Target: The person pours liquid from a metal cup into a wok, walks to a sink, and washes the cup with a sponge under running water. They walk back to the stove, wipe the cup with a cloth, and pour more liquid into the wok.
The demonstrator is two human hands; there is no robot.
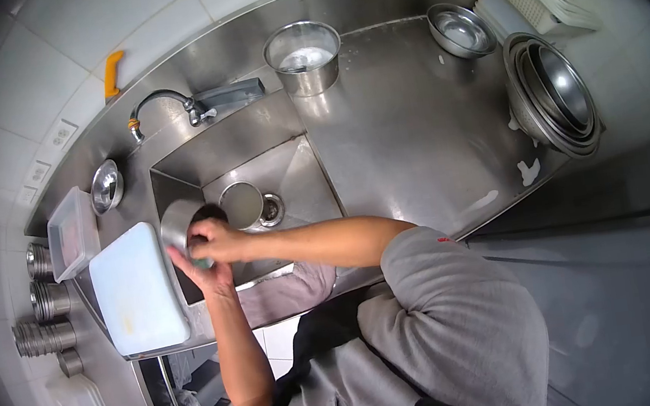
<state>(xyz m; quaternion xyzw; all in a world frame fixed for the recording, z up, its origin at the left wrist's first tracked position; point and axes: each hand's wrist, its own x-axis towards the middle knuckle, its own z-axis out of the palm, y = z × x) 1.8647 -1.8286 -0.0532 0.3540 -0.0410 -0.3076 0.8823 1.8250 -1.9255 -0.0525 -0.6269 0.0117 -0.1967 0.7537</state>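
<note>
Over the left part of the sink, my left hand (210, 277) grips a small steel container (176, 221), which is tilted. My right hand (217, 242) is closed at the container's side, its fingers bent inward. A bit of green (201, 263) shows between the two hands, too small and covered to name for certain. Beside them, a round metal pot (242, 206) with cloudy liquid stands in the sink basin (296, 170), close to the drain (271, 210).
A white cutting board (138, 289) lies left of the sink, a folded cloth (291, 289) on its front edge. The faucet (194, 109) stands behind. A steel pot (304, 58), a bowl (462, 29) and stacked bowls (553, 95) sit on the right counter.
</note>
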